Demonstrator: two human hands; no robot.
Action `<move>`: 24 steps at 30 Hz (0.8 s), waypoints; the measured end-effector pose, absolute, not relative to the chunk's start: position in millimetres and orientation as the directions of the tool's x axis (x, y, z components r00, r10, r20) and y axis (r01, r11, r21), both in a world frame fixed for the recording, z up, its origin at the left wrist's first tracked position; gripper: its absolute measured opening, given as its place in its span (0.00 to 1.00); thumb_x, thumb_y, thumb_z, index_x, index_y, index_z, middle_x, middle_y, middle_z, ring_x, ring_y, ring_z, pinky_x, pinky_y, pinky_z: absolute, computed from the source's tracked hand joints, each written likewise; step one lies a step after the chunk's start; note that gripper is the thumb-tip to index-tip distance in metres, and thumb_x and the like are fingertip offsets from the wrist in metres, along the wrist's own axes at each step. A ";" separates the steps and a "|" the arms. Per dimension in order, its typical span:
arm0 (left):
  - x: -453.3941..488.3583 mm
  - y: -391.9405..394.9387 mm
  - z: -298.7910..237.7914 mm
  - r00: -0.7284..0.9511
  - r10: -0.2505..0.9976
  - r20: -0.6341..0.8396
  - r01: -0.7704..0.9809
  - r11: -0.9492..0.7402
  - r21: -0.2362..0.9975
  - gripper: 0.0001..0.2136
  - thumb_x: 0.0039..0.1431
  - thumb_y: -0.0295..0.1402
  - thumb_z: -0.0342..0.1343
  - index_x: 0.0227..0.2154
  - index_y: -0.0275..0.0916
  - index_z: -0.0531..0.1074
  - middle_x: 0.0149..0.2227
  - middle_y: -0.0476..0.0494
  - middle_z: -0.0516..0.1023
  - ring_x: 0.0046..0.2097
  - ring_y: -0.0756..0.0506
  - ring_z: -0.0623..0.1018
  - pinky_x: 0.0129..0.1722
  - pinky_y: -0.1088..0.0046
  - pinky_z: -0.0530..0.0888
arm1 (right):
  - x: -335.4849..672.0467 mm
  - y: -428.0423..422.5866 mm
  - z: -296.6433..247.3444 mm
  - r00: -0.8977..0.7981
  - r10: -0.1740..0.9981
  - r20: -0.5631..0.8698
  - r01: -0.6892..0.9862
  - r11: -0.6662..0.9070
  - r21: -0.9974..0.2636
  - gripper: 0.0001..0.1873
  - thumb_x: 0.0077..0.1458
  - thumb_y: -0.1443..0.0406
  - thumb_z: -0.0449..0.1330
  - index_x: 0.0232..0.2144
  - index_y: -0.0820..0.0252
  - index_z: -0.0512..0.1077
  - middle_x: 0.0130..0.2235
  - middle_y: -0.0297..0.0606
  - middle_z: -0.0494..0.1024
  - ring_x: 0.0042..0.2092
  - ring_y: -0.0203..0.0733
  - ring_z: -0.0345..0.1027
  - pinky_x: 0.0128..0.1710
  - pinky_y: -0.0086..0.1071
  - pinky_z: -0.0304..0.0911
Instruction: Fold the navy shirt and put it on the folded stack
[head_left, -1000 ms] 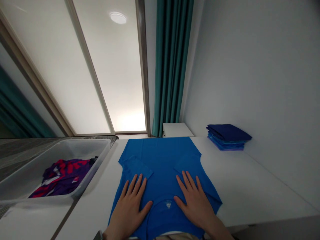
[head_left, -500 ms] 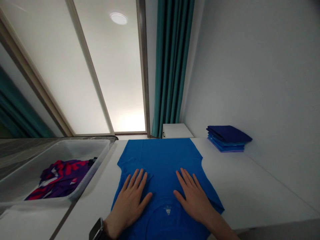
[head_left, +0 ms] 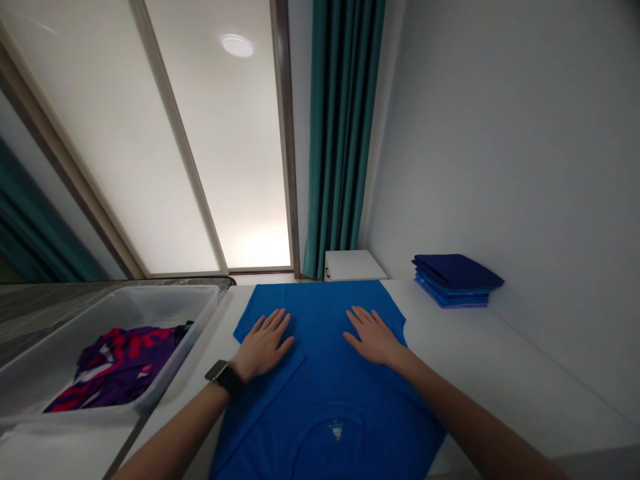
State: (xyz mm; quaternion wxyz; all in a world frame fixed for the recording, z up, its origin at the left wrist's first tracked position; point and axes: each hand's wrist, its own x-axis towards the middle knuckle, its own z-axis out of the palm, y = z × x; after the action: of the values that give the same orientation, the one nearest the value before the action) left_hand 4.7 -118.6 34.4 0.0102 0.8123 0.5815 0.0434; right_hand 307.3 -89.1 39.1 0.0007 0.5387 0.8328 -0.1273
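A blue T-shirt (head_left: 325,380) lies spread on the white table, its neckline and small white label print toward me. My left hand (head_left: 263,343), with a dark watch on the wrist, rests flat on the shirt's left part, fingers stretched out. On the right part, my right hand (head_left: 371,335) lies palm down with fingers extended. Neither hand grips the cloth. A slanting crease runs through the fabric just below my left hand. The shirt's lower left edge leaves the bottom of the view.
A translucent plastic bin (head_left: 200,313) at the left holds a crumpled purple and red garment (head_left: 125,363). At the back right, a stack of folded blue clothes (head_left: 457,280) sits on the white table (head_left: 480,373) by the wall. A white cabinet (head_left: 354,265) stands beyond the far edge.
Both hands have slid forward over the shirt, away from me, staying flat. More of my forearms shows, and a slanting crease now appears on the shirt's left side.
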 end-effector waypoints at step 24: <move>-23.0 -70.3 11.2 0.116 0.993 0.017 0.989 -0.117 0.085 0.30 0.67 0.47 0.35 0.66 0.37 0.51 0.69 0.40 0.49 0.69 0.42 0.49 0.66 0.56 0.48 | 341.9 -21.0 -11.9 -0.250 0.966 -0.068 0.962 0.240 -0.131 0.39 0.63 0.46 0.31 0.68 0.60 0.43 0.70 0.42 0.40 0.70 0.45 0.28 0.66 0.45 0.24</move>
State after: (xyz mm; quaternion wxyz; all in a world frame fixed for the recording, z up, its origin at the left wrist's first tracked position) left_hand -23.0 -70.3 11.2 0.0263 0.7466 0.6638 0.0347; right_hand 341.9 -21.0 -11.9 -0.0132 0.6122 0.7872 -0.0727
